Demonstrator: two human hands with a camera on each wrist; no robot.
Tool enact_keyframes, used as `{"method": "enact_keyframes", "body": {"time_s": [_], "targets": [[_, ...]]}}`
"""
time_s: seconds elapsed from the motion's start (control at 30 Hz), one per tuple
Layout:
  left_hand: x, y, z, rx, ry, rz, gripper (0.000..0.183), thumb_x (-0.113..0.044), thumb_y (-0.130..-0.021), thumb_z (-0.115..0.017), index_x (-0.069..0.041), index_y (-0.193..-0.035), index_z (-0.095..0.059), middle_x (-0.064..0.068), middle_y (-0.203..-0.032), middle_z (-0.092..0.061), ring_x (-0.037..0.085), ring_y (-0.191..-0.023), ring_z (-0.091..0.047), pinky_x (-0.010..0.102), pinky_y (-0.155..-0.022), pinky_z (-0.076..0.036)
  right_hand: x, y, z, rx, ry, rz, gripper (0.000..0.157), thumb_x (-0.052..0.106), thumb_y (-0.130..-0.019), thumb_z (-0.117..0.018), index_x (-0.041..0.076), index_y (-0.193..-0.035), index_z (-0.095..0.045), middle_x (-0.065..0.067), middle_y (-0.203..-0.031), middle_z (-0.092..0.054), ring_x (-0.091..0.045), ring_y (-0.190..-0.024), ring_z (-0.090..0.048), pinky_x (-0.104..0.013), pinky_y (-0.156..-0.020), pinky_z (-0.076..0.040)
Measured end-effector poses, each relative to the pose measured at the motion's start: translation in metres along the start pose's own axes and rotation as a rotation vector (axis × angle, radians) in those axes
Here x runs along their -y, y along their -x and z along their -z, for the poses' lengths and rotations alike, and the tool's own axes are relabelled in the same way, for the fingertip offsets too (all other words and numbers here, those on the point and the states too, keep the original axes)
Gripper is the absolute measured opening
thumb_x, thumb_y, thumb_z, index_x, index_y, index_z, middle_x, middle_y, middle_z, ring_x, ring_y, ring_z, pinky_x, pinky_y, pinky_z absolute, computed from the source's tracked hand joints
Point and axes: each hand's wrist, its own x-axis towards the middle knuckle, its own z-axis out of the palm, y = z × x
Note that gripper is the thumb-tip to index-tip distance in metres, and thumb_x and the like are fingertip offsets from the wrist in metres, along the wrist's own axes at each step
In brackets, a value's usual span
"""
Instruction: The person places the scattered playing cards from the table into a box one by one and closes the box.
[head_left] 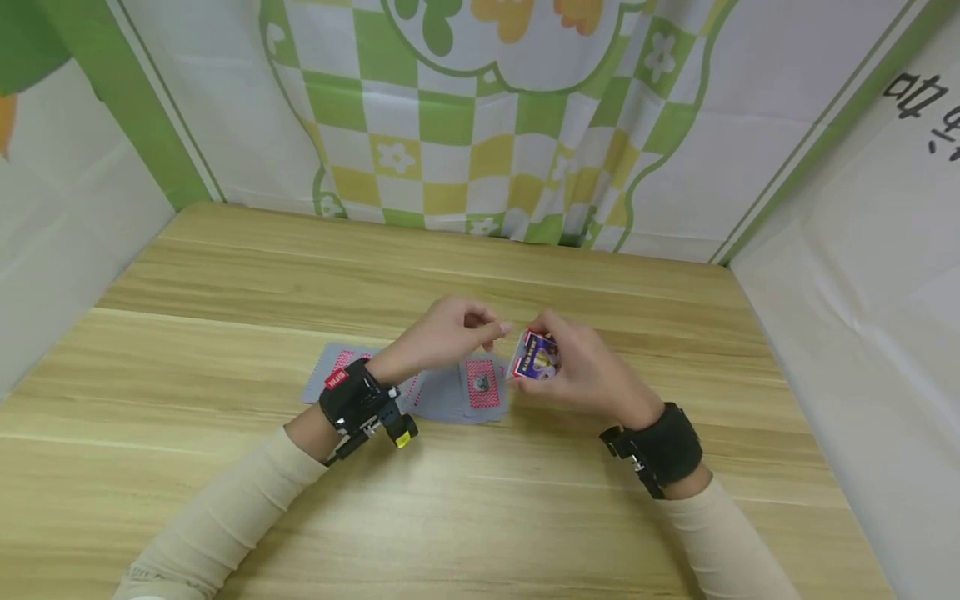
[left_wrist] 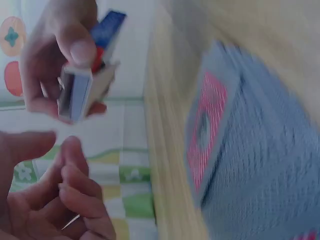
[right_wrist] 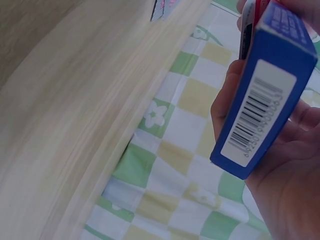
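Note:
My right hand grips a small blue and red playing-card box between thumb and fingers, above the table. In the right wrist view, the box's blue end carries a white barcode label. The left wrist view shows the other end of the card box standing open, with a pale surface inside. My left hand hovers just left of the box, fingers loosely bent, thumb and forefinger apart with nothing between them. Below, playing cards with red-patterned backs lie overlapped in a spread row, partly hidden by my left forearm.
A wood-grain table lies under both hands. Behind it hangs a green, yellow and white checked curtain. White cloth walls flank the table. Each wrist wears a black strap with a small camera.

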Motion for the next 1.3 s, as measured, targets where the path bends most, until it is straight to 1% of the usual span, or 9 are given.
{"method": "enact_keyframes", "body": {"time_s": [0.1,0.23,0.4,0.53,0.87,1.0,1.1,1.17,1.3], "targets": [[0.005,0.001,0.004,0.08,-0.194,-0.003,0.021,-0.025,-0.084,-0.07,-0.009,-0.099,-0.07,0.007,-0.086,-0.068,0.016,-0.078,-0.059,0.034,-0.064,-0.049,-0.001,0.0,0.0,0.006,0.003,-0.016,0.056,0.041,-0.07,-0.08,0.011,-0.106,-0.049,0.001,-0.083,-0.057,-0.009,-0.067,-0.053,-0.027,-0.051,-0.051],[0.01,0.003,0.001,0.18,-0.458,0.028,0.047,-0.029,-0.07,-0.081,-0.008,-0.109,-0.065,0.007,-0.098,-0.064,0.018,-0.087,-0.055,0.036,-0.073,-0.047,-0.001,-0.001,-0.001,0.013,0.016,-0.025,0.056,0.042,-0.07,-0.079,0.011,-0.106,-0.049,0.002,-0.085,-0.057,-0.009,-0.07,-0.053,-0.027,-0.054,-0.051],[0.01,0.008,-0.008,0.127,-0.684,0.038,0.067,-0.045,-0.059,-0.085,-0.01,-0.111,-0.063,0.005,-0.103,-0.058,0.024,-0.093,-0.041,0.037,-0.077,-0.043,-0.001,-0.001,-0.002,0.015,0.032,-0.024,0.056,0.042,-0.07,-0.079,0.011,-0.107,-0.05,0.003,-0.086,-0.056,-0.009,-0.07,-0.053,-0.027,-0.055,-0.051],[0.008,0.01,-0.01,0.097,-0.776,0.008,0.067,-0.05,-0.056,-0.085,-0.011,-0.108,-0.066,0.006,-0.104,-0.056,0.026,-0.092,-0.038,0.036,-0.076,-0.043,-0.001,-0.001,-0.002,0.02,0.024,-0.029,0.056,0.041,-0.071,-0.079,0.011,-0.107,-0.05,0.001,-0.085,-0.057,-0.009,-0.07,-0.053,-0.028,-0.054,-0.05],[0.008,0.009,-0.012,0.092,-0.741,-0.015,0.068,-0.045,-0.055,-0.088,-0.011,-0.105,-0.056,0.004,-0.097,-0.05,0.023,-0.093,-0.036,0.034,-0.073,-0.043,-0.001,-0.001,-0.003,0.025,0.021,-0.022,0.056,0.042,-0.071,-0.079,0.011,-0.107,-0.049,-0.001,-0.086,-0.058,-0.01,-0.069,-0.054,-0.028,-0.054,-0.051],[0.008,0.008,-0.011,0.216,-0.638,-0.033,0.057,-0.03,-0.066,-0.085,-0.007,-0.109,-0.055,0.003,-0.091,-0.055,0.019,-0.084,-0.047,0.033,-0.07,-0.046,-0.002,-0.001,-0.003,0.022,0.02,-0.016,0.056,0.043,-0.071,-0.078,0.011,-0.107,-0.049,0.0,-0.086,-0.058,-0.009,-0.07,-0.054,-0.028,-0.054,-0.051],[0.007,0.008,-0.006,0.346,-0.532,-0.047,0.054,-0.021,-0.078,-0.076,0.0,-0.121,-0.051,0.006,-0.098,-0.059,0.017,-0.086,-0.052,0.035,-0.076,-0.048,-0.003,-0.001,-0.003,0.021,0.015,-0.011,0.056,0.042,-0.071,-0.078,0.011,-0.107,-0.049,0.0,-0.086,-0.058,-0.009,-0.069,-0.054,-0.027,-0.054,-0.051],[0.006,0.008,0.0,0.382,-0.482,-0.04,0.06,-0.02,-0.084,-0.069,0.003,-0.132,-0.042,0.01,-0.115,-0.057,0.018,-0.1,-0.051,0.038,-0.088,-0.045,-0.003,-0.001,-0.003,0.018,0.016,-0.01,0.055,0.041,-0.071,-0.078,0.011,-0.107,-0.049,0.001,-0.085,-0.057,-0.009,-0.069,-0.054,-0.027,-0.054,-0.051],[0.003,0.008,0.019,0.275,-0.309,0.015,0.052,-0.017,-0.092,-0.06,0.0,-0.136,-0.038,0.016,-0.129,-0.051,0.024,-0.117,-0.044,0.045,-0.098,-0.038,-0.003,0.0,-0.002,0.015,0.012,-0.008,0.055,0.043,-0.071,-0.078,0.012,-0.107,-0.049,0.003,-0.084,-0.057,-0.009,-0.069,-0.054,-0.028,-0.054,-0.051]]}}
